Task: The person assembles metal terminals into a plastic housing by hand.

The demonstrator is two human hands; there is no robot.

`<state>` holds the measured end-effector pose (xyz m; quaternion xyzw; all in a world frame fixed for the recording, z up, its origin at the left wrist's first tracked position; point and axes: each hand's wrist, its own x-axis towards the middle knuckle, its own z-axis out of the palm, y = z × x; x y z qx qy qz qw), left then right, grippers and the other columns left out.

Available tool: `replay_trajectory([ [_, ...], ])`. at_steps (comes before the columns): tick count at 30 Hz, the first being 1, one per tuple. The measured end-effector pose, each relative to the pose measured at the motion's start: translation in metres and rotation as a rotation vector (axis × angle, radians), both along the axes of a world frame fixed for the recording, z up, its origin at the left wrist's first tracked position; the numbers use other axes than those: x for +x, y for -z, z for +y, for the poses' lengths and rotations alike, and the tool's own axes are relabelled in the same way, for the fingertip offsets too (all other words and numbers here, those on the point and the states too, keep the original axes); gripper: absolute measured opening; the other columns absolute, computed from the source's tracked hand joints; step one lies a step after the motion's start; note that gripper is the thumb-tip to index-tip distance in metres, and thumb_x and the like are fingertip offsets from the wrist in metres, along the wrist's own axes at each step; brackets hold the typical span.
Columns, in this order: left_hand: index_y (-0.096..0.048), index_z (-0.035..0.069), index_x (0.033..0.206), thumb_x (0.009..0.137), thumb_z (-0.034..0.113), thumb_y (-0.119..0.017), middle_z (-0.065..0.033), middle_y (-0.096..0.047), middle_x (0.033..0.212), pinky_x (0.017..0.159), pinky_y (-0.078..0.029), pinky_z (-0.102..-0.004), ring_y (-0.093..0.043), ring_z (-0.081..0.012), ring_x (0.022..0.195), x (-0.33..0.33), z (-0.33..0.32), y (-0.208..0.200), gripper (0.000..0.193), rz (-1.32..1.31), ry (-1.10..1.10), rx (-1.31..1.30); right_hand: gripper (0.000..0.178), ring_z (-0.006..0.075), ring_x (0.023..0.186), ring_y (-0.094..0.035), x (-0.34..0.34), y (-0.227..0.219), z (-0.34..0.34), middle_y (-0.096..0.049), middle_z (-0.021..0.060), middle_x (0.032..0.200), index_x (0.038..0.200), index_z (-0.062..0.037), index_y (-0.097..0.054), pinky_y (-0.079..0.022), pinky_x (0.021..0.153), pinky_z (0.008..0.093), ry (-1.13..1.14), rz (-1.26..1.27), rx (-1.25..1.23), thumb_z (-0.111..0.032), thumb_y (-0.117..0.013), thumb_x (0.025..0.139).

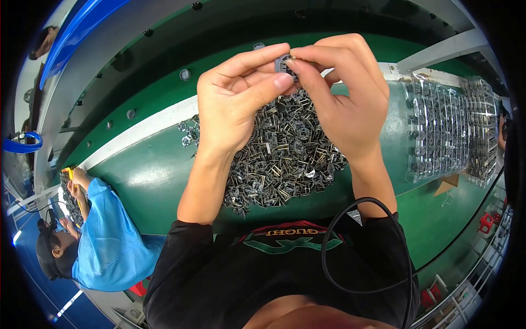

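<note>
At twelve o'clock, left hand (233, 90) and right hand (350, 90) pinch nearly closed on a round electrical component (281, 64) — seemingly adjusting; next needs steadiness.

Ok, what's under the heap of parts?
The heap lies on the green table, which shows around its edges. Whatever is directly beneath is covered and can't be seen; the left hand also hides some of the heap.

Co-worker (101, 257) at left, blue top (112, 233), dark cap (47, 257); red stools (486, 222) far right; blue loop (22, 145) at left edge.
</note>
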<state>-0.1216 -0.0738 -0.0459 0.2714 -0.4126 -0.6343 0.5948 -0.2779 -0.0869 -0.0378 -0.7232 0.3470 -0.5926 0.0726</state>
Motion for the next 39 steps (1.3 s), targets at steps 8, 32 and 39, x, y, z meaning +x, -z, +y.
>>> replay_trajectory([
  [8, -0.065, -0.009, 0.113, 0.087, -0.005, -0.064, -0.0152, -0.07, 0.093, 0.072, -0.058, -0.0277, -0.069, -0.0183, 0.075, 0.002, -0.008, 0.009, 0.026, -0.081, -0.134, -0.009, 0.012, 0.018, 0.062, -0.063, 0.003, 0.018, -0.005, -0.061, 0.0066, 0.073, 0.094, -0.0038, -0.069, -0.048, 0.05, 0.0294, -0.073, -0.094, 0.44, -0.013, -0.069, 0.085],
  [32, -0.076, 0.009, 0.104, 0.086, 0.024, -0.072, -0.0056, -0.073, 0.086, 0.069, -0.05, -0.0269, -0.064, -0.0132, 0.071, 0.017, -0.211, 0.125, 0.024, -1.405, -0.323, -0.107, 0.025, 0.028, 0.104, -0.057, -0.099, 0.124, -0.029, -0.061, 0.0068, 0.109, 0.111, -0.0145, -0.07, -0.048, 0.089, 0.0382, -0.034, 0.364, 0.47, -0.006, -0.058, 0.091],
  [39, -0.072, 0.013, 0.111, 0.086, 0.03, -0.069, -0.0138, -0.07, 0.1, 0.083, -0.052, -0.0354, -0.069, -0.0274, 0.089, -0.014, -0.176, 0.114, 0.031, -1.471, -0.235, -0.402, 0.017, 0.0263, 0.102, -0.054, -0.09, 0.129, -0.032, -0.059, 0.0044, 0.104, 0.103, -0.0137, -0.072, -0.047, 0.091, 0.0385, -0.105, 0.471, 0.571, -0.014, -0.065, 0.088],
])
